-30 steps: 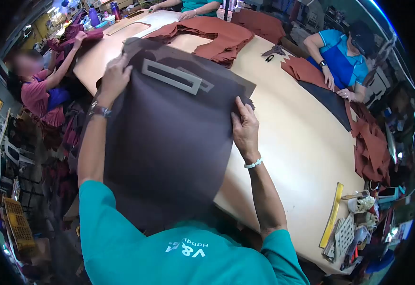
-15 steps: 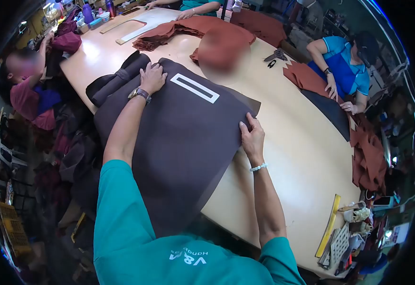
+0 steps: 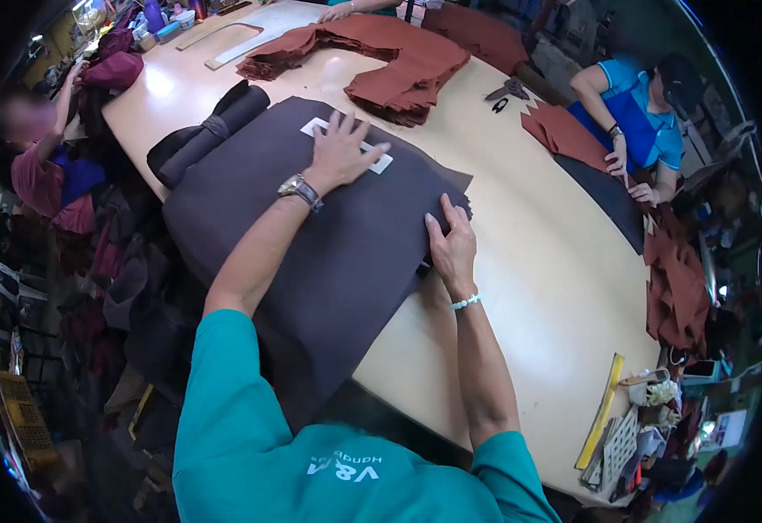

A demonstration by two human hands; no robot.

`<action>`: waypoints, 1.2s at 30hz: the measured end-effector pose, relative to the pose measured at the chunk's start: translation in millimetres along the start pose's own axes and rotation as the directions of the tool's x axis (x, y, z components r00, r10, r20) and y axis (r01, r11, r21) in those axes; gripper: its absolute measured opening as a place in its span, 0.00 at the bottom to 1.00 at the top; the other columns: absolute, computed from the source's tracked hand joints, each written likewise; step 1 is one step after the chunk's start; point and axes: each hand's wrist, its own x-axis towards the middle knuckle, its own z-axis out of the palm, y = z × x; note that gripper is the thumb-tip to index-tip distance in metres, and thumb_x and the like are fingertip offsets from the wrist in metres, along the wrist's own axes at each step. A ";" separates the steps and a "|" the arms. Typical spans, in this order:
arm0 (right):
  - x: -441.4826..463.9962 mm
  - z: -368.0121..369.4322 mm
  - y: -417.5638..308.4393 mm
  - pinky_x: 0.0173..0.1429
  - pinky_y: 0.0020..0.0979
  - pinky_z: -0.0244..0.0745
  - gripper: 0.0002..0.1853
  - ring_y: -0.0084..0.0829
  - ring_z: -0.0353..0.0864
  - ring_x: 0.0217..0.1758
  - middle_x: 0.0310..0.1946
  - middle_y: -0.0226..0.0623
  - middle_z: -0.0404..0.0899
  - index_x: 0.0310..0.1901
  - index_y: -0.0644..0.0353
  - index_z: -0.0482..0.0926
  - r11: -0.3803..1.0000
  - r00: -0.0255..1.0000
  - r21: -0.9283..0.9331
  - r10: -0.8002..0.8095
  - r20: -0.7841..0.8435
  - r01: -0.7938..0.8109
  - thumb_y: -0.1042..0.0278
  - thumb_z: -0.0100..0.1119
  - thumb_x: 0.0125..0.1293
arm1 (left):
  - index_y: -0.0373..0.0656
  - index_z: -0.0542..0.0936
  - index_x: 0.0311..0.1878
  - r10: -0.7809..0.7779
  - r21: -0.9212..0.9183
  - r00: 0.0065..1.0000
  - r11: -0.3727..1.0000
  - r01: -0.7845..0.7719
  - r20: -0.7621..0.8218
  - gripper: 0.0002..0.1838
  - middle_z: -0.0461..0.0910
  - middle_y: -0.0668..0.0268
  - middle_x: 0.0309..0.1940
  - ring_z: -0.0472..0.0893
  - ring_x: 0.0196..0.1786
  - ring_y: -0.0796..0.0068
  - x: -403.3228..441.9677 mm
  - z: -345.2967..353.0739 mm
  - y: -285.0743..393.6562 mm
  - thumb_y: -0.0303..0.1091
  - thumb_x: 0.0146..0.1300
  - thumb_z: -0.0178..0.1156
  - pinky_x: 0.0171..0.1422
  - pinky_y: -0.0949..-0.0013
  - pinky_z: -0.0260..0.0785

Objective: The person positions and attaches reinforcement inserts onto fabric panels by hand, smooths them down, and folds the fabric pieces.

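A large sheet of dark purple-brown fabric [image 3: 355,253] lies over the table's near side, and its near part hangs past the edge. On it rests a white rectangular frame template [image 3: 382,165], partly covered by my left hand [image 3: 343,155]. That hand is open, fingers spread across the template and fabric. At the fabric's right edge, my right hand [image 3: 453,248] grips the border between thumb and fingers. Layered edges show beside its fingertips. A rolled dark fabric bundle [image 3: 209,132], tied round its middle, lies to the left.
Stacked rust-brown fabric pieces [image 3: 390,83] lie farther across the table [image 3: 520,340]. Black scissors [image 3: 500,105] sit near the far right. A co-worker [image 3: 629,118] handles rust fabric at right; another person [image 3: 41,166] is at left. A yellow ruler [image 3: 601,410] and tools occupy the near-right corner.
My left hand has moved right from the fabric's far-left edge onto the white template. My right hand stays at the right edge, slightly shifted left. A blurred patch over the rust fabric is gone.
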 end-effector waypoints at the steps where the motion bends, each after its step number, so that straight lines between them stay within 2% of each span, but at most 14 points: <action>1: -2.1 0.1 2.5 0.51 0.34 0.70 0.26 0.41 0.76 0.45 0.44 0.44 0.75 0.61 0.63 0.68 0.999 1.000 0.044 0.001 0.007 -0.001 0.63 0.56 0.62 | 0.46 0.70 0.62 -0.010 0.026 0.999 1.000 0.010 0.035 0.36 0.61 0.54 0.66 0.53 0.71 0.51 -2.4 2.8 3.1 0.64 0.61 0.45 0.66 0.29 0.41; 3: -5.7 -3.4 3.6 0.54 0.35 0.70 0.28 0.43 0.75 0.48 0.48 0.47 0.74 0.64 0.62 0.64 0.991 1.000 0.131 0.002 0.013 -0.004 0.64 0.54 0.63 | 0.47 0.72 0.61 -0.028 0.080 0.995 0.997 0.020 0.099 0.37 0.64 0.53 0.64 0.55 0.70 0.52 -3.8 8.1 9.4 0.67 0.59 0.45 0.67 0.30 0.41; 6: -33.2 -26.6 -16.2 0.56 0.36 0.70 0.30 0.44 0.75 0.51 0.52 0.50 0.73 0.67 0.61 0.58 0.924 0.966 0.326 0.129 0.223 -0.199 0.67 0.52 0.63 | 0.47 0.73 0.61 -0.043 0.102 0.992 0.994 0.030 0.120 0.37 0.63 0.57 0.66 0.54 0.71 0.53 -4.3 5.4 11.2 0.67 0.60 0.44 0.67 0.29 0.40; 10: -61.3 -6.1 -21.2 0.60 0.43 0.65 0.33 0.40 0.78 0.47 0.47 0.46 0.77 0.67 0.58 0.59 0.985 0.984 0.007 -0.170 0.045 0.170 0.72 0.57 0.59 | 0.49 0.72 0.62 -0.052 0.135 0.993 0.990 0.037 0.110 0.37 0.63 0.60 0.67 0.56 0.71 0.55 -2.9 12.6 9.9 0.68 0.60 0.43 0.67 0.29 0.39; 13: -59.6 -9.3 -19.5 0.65 0.36 0.61 0.33 0.41 0.79 0.45 0.52 0.42 0.77 0.68 0.55 0.59 0.990 0.985 -0.010 -0.140 0.101 0.142 0.72 0.59 0.60 | 0.50 0.71 0.62 -0.055 0.136 0.990 0.990 0.037 0.132 0.39 0.63 0.61 0.67 0.56 0.71 0.54 -5.4 8.9 10.8 0.70 0.58 0.43 0.67 0.29 0.38; 16: -72.3 -30.5 -14.0 0.63 0.42 0.64 0.30 0.38 0.79 0.51 0.46 0.46 0.80 0.65 0.57 0.63 0.982 0.987 0.113 -0.156 0.029 0.152 0.74 0.57 0.61 | 0.50 0.71 0.63 -0.052 0.132 0.989 0.991 0.033 0.140 0.39 0.63 0.61 0.67 0.56 0.71 0.54 -3.9 6.7 11.3 0.70 0.58 0.43 0.67 0.28 0.39; 17: -77.0 -40.3 -12.9 0.57 0.37 0.72 0.28 0.35 0.82 0.48 0.47 0.46 0.80 0.64 0.58 0.65 0.964 0.999 0.266 -0.032 0.035 0.021 0.76 0.57 0.61 | 0.50 0.70 0.63 -0.054 0.130 0.987 0.991 0.035 0.149 0.39 0.63 0.61 0.67 0.56 0.71 0.54 -4.7 6.0 11.3 0.70 0.58 0.43 0.67 0.28 0.39; 20: -91.6 -73.9 4.7 0.48 0.30 0.78 0.27 0.31 0.84 0.40 0.47 0.44 0.81 0.64 0.60 0.65 0.958 0.998 0.287 0.033 -0.060 -0.014 0.79 0.55 0.62 | 0.50 0.70 0.63 -0.039 0.133 0.990 0.991 0.021 0.138 0.39 0.62 0.61 0.67 0.56 0.71 0.53 -2.6 12.2 7.3 0.70 0.58 0.43 0.66 0.28 0.39; 27: -108.8 -121.0 5.2 0.45 0.26 0.78 0.26 0.28 0.84 0.38 0.37 0.40 0.83 0.64 0.67 0.62 0.841 0.971 0.516 0.230 -0.072 -0.161 0.79 0.52 0.65 | 0.48 0.72 0.60 0.035 0.121 0.987 0.991 -0.054 0.160 0.37 0.68 0.60 0.62 0.59 0.68 0.59 1.2 17.7 -1.8 0.69 0.59 0.43 0.65 0.27 0.40; 30: -90.8 -107.3 -23.0 0.45 0.26 0.77 0.26 0.28 0.84 0.38 0.40 0.41 0.83 0.64 0.67 0.63 0.836 0.980 0.540 0.173 -0.097 -0.094 0.78 0.53 0.64 | 0.52 0.70 0.62 0.006 0.163 0.972 0.986 -0.046 0.235 0.35 0.64 0.61 0.64 0.58 0.69 0.58 2.9 11.2 3.1 0.67 0.61 0.43 0.63 0.26 0.43; 33: -67.0 -77.5 -43.4 0.53 0.31 0.73 0.25 0.32 0.81 0.47 0.46 0.41 0.82 0.60 0.64 0.70 0.926 0.992 0.370 -0.037 -0.119 0.079 0.78 0.59 0.59 | 0.53 0.69 0.63 0.021 0.152 0.960 0.986 -0.066 0.278 0.35 0.64 0.62 0.64 0.59 0.69 0.58 4.3 11.3 0.8 0.67 0.61 0.42 0.63 0.26 0.43; 34: -60.4 -64.4 -51.2 0.56 0.32 0.69 0.25 0.32 0.81 0.47 0.46 0.39 0.82 0.59 0.60 0.72 0.912 0.980 0.382 -0.088 -0.179 0.151 0.78 0.60 0.58 | 0.53 0.69 0.63 0.040 0.136 0.957 0.987 -0.082 0.286 0.36 0.65 0.62 0.63 0.59 0.68 0.58 7.0 13.2 -4.2 0.68 0.61 0.42 0.63 0.25 0.42; 35: -56.9 -45.1 -47.3 0.56 0.33 0.68 0.25 0.33 0.80 0.44 0.46 0.39 0.82 0.58 0.58 0.73 0.919 0.966 0.331 -0.149 -0.209 0.213 0.78 0.61 0.56 | 0.55 0.67 0.64 0.044 0.218 0.906 0.965 -0.148 0.420 0.33 0.64 0.63 0.64 0.58 0.69 0.58 14.2 13.1 -8.7 0.65 0.62 0.41 0.63 0.26 0.42; 36: -52.7 -31.2 -45.8 0.54 0.32 0.68 0.24 0.34 0.79 0.42 0.43 0.38 0.82 0.56 0.55 0.75 0.917 0.956 0.312 -0.184 -0.227 0.250 0.79 0.61 0.55 | 0.55 0.66 0.65 0.045 0.228 0.916 0.963 -0.146 0.399 0.32 0.63 0.63 0.65 0.58 0.69 0.58 16.1 15.6 -13.7 0.64 0.63 0.41 0.64 0.25 0.42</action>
